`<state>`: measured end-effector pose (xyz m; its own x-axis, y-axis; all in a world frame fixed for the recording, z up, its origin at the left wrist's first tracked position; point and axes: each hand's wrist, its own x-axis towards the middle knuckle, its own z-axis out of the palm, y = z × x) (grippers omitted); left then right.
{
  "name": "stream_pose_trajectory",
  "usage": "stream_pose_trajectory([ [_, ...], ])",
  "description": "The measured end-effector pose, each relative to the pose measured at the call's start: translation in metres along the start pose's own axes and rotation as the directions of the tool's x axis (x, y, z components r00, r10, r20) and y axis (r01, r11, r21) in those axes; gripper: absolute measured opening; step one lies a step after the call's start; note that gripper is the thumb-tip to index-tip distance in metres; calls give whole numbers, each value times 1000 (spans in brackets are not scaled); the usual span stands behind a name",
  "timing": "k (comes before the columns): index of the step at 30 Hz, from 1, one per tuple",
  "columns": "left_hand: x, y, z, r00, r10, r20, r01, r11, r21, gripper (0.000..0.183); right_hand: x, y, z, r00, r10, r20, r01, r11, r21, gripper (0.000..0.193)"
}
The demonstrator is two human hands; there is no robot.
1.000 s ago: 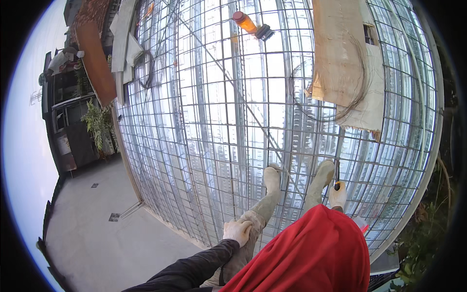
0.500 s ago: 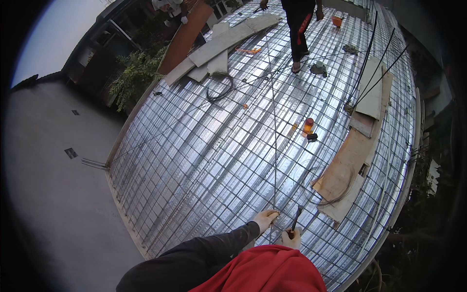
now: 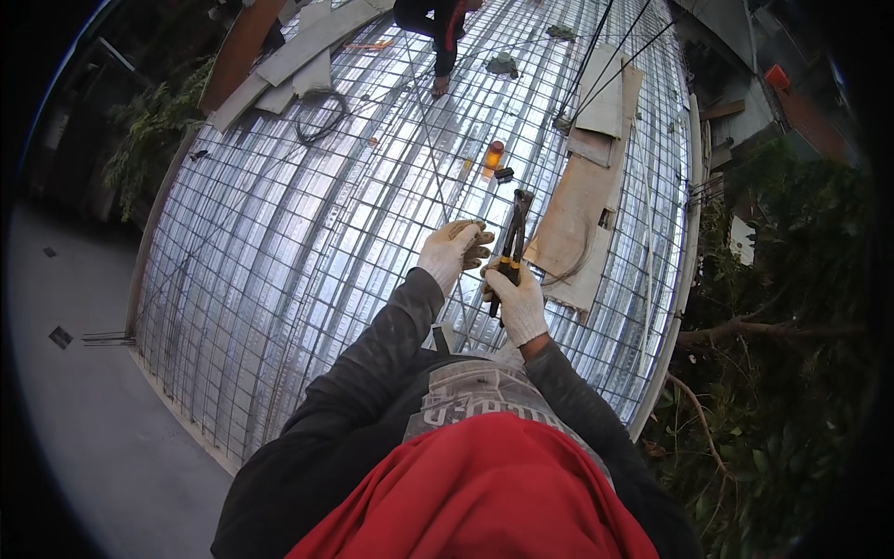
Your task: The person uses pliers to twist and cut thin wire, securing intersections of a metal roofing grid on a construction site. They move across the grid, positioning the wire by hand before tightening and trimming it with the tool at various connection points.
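Observation:
Wrapped in my right hand (image 3: 520, 303), in a white work glove with a yellowish palm, is a pair of end-cutting pincers (image 3: 516, 224) with black and yellow handles, jaws pointing away from me. Just left of it, my gloved left hand (image 3: 449, 253) hovers with loosely bent fingers apart, and I make out nothing in it. Both hands are in front of my body, above a steel rebar mesh (image 3: 279, 247) over shiny corrugated metal decking. Beyond the pincers, an orange bottle-like container (image 3: 493, 160) and a small black object (image 3: 504, 175) rest on the mesh.
Wooden boards (image 3: 570, 210) and a loop of thin wire lie on the right. More planks (image 3: 303, 51) and a wire coil (image 3: 321, 116) are at the far left. A person (image 3: 441, 42) crouches or bends ahead. Upright bars (image 3: 596, 56) rise at far right; deck edges lie both sides.
My hands have come up off the mesh toward my body, with the pincers still in the right. My view has shifted, showing more of my torso. The person ahead has gone from upright to lower.

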<state>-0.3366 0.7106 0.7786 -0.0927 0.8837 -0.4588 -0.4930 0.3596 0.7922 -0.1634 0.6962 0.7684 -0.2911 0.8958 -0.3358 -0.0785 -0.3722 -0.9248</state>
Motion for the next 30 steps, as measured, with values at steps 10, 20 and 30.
stream_pose_trajectory([
  [10,-24,-20,29,995,-16,101,-6,978,208,40,-12,-25,-42,993,8,119,32,944,-328,26],
  [20,25,-52,81,995,51,-84,-47,997,55,24,8,-40,-115,991,-84,104,124,868,-480,27],
  [30,35,-41,-13,951,240,-196,-140,897,420,19,4,-49,-206,942,-22,336,315,409,-856,29],
])
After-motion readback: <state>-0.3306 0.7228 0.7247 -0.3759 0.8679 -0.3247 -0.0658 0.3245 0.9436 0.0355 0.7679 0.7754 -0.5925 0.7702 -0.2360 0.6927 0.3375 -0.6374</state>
